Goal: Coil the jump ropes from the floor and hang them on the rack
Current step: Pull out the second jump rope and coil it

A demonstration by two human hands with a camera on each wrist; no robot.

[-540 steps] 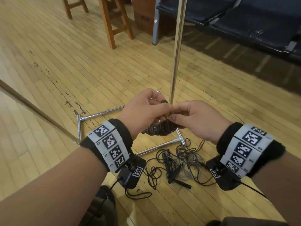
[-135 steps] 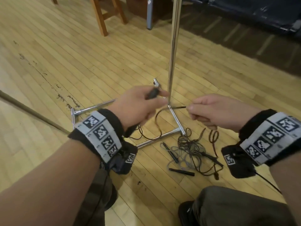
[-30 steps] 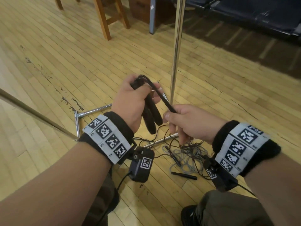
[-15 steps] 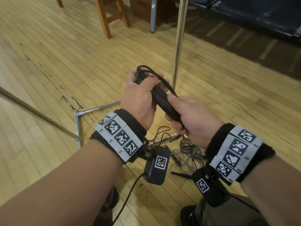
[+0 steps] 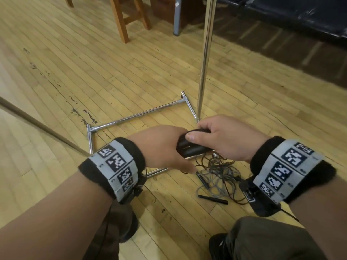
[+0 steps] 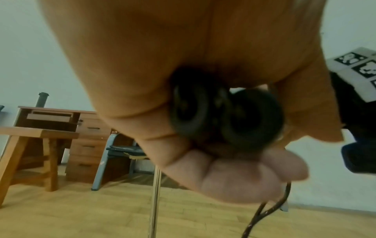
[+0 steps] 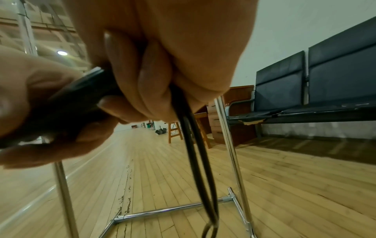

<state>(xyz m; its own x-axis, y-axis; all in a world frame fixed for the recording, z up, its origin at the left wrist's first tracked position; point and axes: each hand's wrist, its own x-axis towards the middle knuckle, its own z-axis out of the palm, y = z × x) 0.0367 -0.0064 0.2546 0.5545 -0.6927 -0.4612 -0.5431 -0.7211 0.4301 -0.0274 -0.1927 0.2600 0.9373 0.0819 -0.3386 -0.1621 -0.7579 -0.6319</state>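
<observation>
Two black jump-rope handles (image 5: 191,147) lie side by side, held between both hands just above the floor. My left hand (image 5: 161,149) wraps them from the left; their round butt ends (image 6: 223,116) show inside its curled fingers. My right hand (image 5: 223,139) grips the same handles from the right, thumb on top, and also pinches the two dark cord strands (image 7: 195,145) that hang down from them. A tangled pile of ropes (image 5: 219,173) lies on the floor below my hands, with a loose black handle (image 5: 213,198) beside it.
The chrome rack's upright pole (image 5: 205,53) rises just behind my hands from its rectangular floor frame (image 5: 140,114). A wooden stool (image 5: 127,19) and dark bench seats (image 5: 291,15) stand further back. My knees are at the bottom edge.
Both hands have dropped from chest height towards the floor, and the handles have turned from upright to nearly level. My right hand has slid over the handles' right end.
</observation>
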